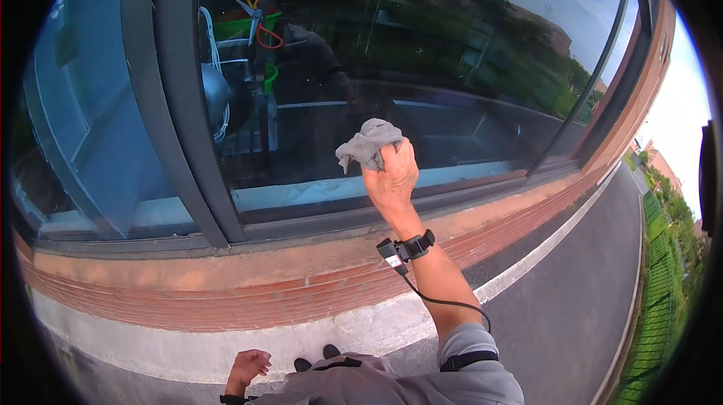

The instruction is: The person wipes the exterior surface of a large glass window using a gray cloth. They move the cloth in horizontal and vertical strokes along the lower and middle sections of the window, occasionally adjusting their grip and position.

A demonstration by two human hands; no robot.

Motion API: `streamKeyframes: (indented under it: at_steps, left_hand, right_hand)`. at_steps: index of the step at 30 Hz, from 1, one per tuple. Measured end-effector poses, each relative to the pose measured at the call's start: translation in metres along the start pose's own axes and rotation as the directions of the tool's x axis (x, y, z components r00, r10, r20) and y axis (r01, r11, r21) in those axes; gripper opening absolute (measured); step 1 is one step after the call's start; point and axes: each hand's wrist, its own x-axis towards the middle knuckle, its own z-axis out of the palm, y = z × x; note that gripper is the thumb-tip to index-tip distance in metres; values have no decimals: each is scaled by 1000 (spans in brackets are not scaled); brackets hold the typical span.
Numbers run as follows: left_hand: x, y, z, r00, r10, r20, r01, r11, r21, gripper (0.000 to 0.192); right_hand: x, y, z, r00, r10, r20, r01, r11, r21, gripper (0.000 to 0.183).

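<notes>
My right hand grips a crumpled grey cloth and holds it against or just before the lower part of a dark window pane. A black strap with a cabled device circles that wrist. Low in the view, my left hand hangs near my body with its fingers loosely curled and nothing visible in it. Through the glass, scissors with one yellow and one red handle show at the upper left of the pane.
Dark metal window frames divide the panes. Below them run an orange-tan sill and a red brick wall. A pale concrete strip lies at its foot, beside an asphalt road. A green fence stands at the right.
</notes>
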Motion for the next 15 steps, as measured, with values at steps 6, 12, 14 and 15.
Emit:
streamKeyframes:
  at_steps: [6,12,14,15]
  left_hand:
    - [10,28,13,998,49,35,-51,997,53,22]
    - [22,37,19,1000,17,24,-19,994,106,25]
    - [22,40,22,999,22,37,-26,995,95,26]
    - [15,46,26,998,34,44,-37,996,79,26]
  right_hand:
    - [-1,138,-61,944,295,-146,-321,923,-212,39]
    - [-34,306,-104,754,620,-217,-657,702,-274,44]
    - [-40,352,-115,611,756,-233,-788,609,-88,44]
    - [-38,356,-112,571,780,-257,-809,588,-10,46]
